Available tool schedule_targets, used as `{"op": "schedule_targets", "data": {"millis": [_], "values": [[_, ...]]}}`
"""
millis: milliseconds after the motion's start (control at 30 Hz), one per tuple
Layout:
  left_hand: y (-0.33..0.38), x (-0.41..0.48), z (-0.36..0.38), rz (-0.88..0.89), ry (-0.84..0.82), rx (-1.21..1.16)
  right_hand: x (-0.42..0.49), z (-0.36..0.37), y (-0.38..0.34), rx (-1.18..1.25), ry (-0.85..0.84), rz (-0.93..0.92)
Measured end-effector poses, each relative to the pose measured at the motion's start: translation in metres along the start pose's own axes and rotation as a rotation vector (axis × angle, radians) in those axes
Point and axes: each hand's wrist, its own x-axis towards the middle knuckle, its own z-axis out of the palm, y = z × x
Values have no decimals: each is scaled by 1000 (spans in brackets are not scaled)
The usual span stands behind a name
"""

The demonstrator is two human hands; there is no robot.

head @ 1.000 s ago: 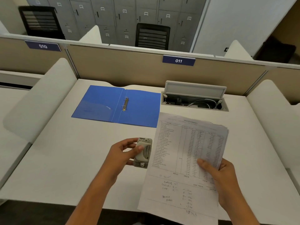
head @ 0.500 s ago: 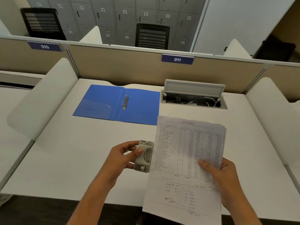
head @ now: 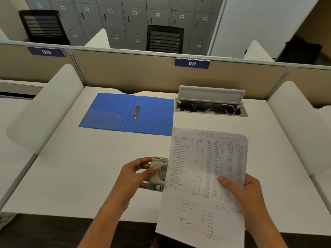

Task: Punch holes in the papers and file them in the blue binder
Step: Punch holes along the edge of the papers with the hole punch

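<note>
Where the binder lies: blue binder [head: 107, 113] is open flat on the table [head: 71, 176], upper left of centre, beyond both hands; its spine and rings [head: 136, 111] run away from the viewer, slightly tilted.
Left hand: left hand [head: 132, 178] is at lower centre, raised off the table, thumb and fingers curled round the hole punch [head: 159, 173].
Punch axis: the long side runs near-to-far, parallel with the papers' left edge.
Key relation: papers [head: 206, 158] sit just right of the hole punch, their left long edge meeting its right side. Feeding that edge in looks like the coming move, a sideways closing of the hands.
Right hand: right hand [head: 249, 192] is at lower right, pinching the stack with the thumb on top.
Nearer hand: the left hand is nearer the blue binder, judging by position.
Hard to tell: whether the edge already sits in the slot; whether the rings are open; how many sheets there are. The right fingers are hidden behind the papers, and the stack's bottom edge is cut off by the frame.
</note>
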Motion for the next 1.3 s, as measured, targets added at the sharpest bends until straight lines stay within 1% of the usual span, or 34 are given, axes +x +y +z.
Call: {"op": "schedule_targets", "data": {"millis": [333, 667, 800, 1033, 1300], "values": [[-7, -8, 4, 12, 39, 14, -13, -2, 2, -21, 2, -42], [0, -14, -9, -18, -4, -37, 1, -1, 9, -8, 2, 15], [2, -17, -14, -31, -37, -66, 8, 4, 5, -17, -32, 13], [-1, -14, -20, -53, 7, -98, 17, 10, -6, 7, -107, -6], [-5, -8, -17, -83, -81, -171, 31, 12, 0, -18, -139, -7]]}}
